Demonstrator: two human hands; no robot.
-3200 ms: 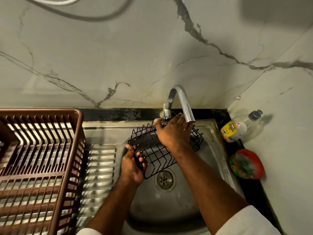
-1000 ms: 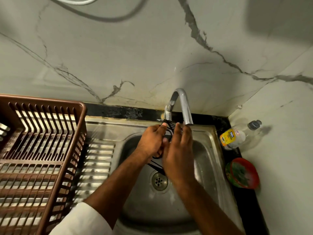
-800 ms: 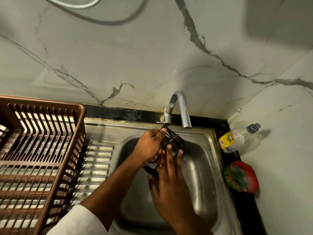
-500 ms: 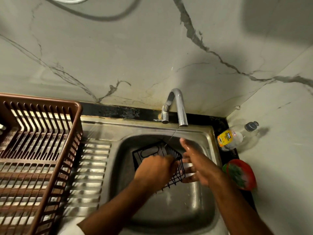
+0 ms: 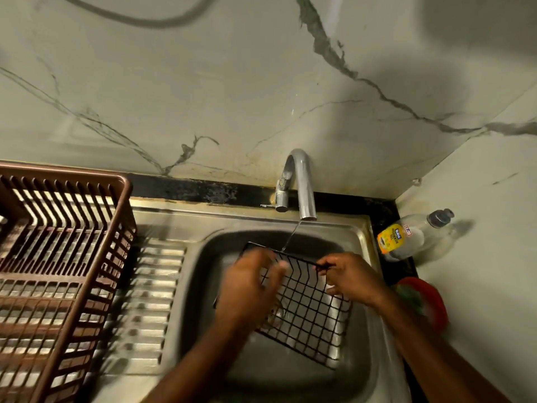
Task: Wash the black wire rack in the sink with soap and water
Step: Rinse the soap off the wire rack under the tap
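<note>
The black wire rack (image 5: 308, 312) lies low in the steel sink (image 5: 360, 370), its grid facing up. My right hand (image 5: 351, 279) pinches its top right edge between thumb and fingers. My left hand (image 5: 250, 289) is blurred over the rack's left side, fingers curled; whether it grips the wire I cannot tell. A thin stream of water falls from the curved tap (image 5: 302, 184) onto the rack's upper edge.
A dish soap bottle (image 5: 406, 237) stands at the sink's right back corner, with a red bowl (image 5: 427, 303) holding a green scrubber in front of it. A brown plastic dish basket (image 5: 61, 257) sits on the ribbed drainboard (image 5: 148, 301) at left.
The rack has been turned so its grid lies flatter in the basin. My right hand moved from open beside it to pinching its top right edge. My left hand shifted left.
</note>
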